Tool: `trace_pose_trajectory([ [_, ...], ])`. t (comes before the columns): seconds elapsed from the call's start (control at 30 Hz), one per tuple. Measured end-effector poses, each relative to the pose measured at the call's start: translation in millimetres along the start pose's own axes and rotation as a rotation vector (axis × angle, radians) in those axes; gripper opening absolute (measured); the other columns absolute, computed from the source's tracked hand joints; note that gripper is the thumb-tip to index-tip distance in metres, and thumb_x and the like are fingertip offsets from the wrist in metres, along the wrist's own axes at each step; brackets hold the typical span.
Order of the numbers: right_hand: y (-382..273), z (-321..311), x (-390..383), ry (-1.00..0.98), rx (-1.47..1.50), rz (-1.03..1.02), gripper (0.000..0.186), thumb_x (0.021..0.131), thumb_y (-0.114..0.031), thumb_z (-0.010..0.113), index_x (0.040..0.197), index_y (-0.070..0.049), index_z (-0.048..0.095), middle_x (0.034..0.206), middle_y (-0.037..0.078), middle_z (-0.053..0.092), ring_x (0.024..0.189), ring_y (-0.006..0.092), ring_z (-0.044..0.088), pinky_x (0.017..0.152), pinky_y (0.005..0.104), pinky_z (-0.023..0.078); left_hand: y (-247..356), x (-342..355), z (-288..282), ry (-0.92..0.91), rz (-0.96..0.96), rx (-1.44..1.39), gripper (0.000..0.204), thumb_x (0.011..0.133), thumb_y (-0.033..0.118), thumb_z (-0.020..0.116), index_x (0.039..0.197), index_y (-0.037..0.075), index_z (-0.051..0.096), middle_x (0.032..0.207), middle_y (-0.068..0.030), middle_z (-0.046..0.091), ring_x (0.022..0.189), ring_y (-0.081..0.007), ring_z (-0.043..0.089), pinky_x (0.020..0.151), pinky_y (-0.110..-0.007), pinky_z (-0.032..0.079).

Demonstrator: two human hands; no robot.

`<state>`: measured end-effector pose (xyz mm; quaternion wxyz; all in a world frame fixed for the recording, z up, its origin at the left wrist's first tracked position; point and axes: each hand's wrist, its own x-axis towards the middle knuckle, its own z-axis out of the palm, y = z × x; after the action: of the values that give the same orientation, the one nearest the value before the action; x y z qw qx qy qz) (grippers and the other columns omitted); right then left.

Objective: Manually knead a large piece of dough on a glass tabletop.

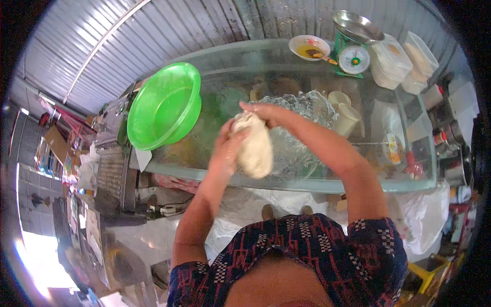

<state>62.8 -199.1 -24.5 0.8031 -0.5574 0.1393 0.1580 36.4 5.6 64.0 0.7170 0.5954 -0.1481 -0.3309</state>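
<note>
The left grip is curled around the left side of an elongated lump of pale dough, and the right grip is clamped on its far end. The dough stretches from between the grips toward the person, above the glass-topped counter; whether its lower end touches the glass, I cannot tell.

Left of the grips stands a wide green basin; the inside that shows is bare plastic. Beyond the grips and to their right, a white bowl holds yellow liquid, with a brush leaning over its rim. Farther right come a green scale topped by a metal pan, then two translucent tubs with pale contents too blurred to name. Just right of the right grip, whitish smears streak the counter.
</note>
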Motion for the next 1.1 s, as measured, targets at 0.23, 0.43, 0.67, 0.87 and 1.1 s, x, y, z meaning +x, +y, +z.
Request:
trace_pose_trajectory([
  [0.23, -86, -14, -91, 0.061, -0.87, 0.172, 0.09, 0.081, -0.074, 0.053, 0.129, 0.003, 0.052, 0.119, 0.023, 0.058, 0.103, 0.0348, 0.061, 0.086, 0.0477, 0.051, -109, 4, 79, -0.241, 0.155, 0.076, 0.102, 0.078, 0.02, 0.072, 0.153, 0.007, 0.005, 0.148, -0.0168, 0.028, 0.13, -0.0269, 0.041, 0.1, -0.038, 0.043],
  [0.43, 4, -9, -111, 0.316, -1.527, -0.165, 0.091, 0.075, -0.069, 0.063, 0.147, -0.022, 0.034, 0.134, 0.022, 0.047, 0.118, 0.0438, 0.05, 0.097, 0.0546, 0.043, -42, 24, 3, -0.426, -0.044, 0.763, 0.045, 0.081, 0.03, 0.068, 0.122, 0.012, 0.063, 0.129, -0.0136, 0.058, 0.128, -0.028, 0.046, 0.097, -0.036, 0.045],
  [0.67, 22, 32, -116, 0.622, -1.724, -0.162, 0.086, 0.075, -0.059, 0.07, 0.146, -0.024, 0.035, 0.126, 0.016, 0.051, 0.109, 0.0402, 0.054, 0.083, 0.0577, 0.048, -36, 63, -24, -0.025, 0.263, 1.59, 0.086, 0.063, 0.051, 0.078, 0.138, 0.024, 0.046, 0.141, -0.0079, 0.045, 0.122, -0.0381, 0.047, 0.092, -0.058, 0.041],
  [0.87, 36, 38, -118, 0.7, -1.89, -0.298, 0.07, 0.082, -0.047, 0.065, 0.14, -0.016, 0.039, 0.123, 0.018, 0.055, 0.106, 0.0357, 0.057, 0.075, 0.049, 0.052, -56, 61, -23, -0.049, 0.358, 1.652, 0.085, 0.061, 0.052, 0.079, 0.135, 0.023, 0.049, 0.132, -0.0067, 0.05, 0.114, -0.0354, 0.051, 0.087, -0.059, 0.041],
  [1.1, 6, -11, -79, 0.523, -1.644, -0.304, 0.052, 0.09, -0.054, 0.049, 0.113, -0.009, 0.06, 0.088, 0.018, 0.068, 0.082, 0.0369, 0.067, 0.074, 0.048, 0.053, -62, 95, -34, 0.008, 0.451, 1.52, 0.056, 0.072, 0.053, 0.071, 0.112, 0.016, 0.064, 0.106, -0.011, 0.063, 0.098, -0.0349, 0.061, 0.084, -0.052, 0.044],
])
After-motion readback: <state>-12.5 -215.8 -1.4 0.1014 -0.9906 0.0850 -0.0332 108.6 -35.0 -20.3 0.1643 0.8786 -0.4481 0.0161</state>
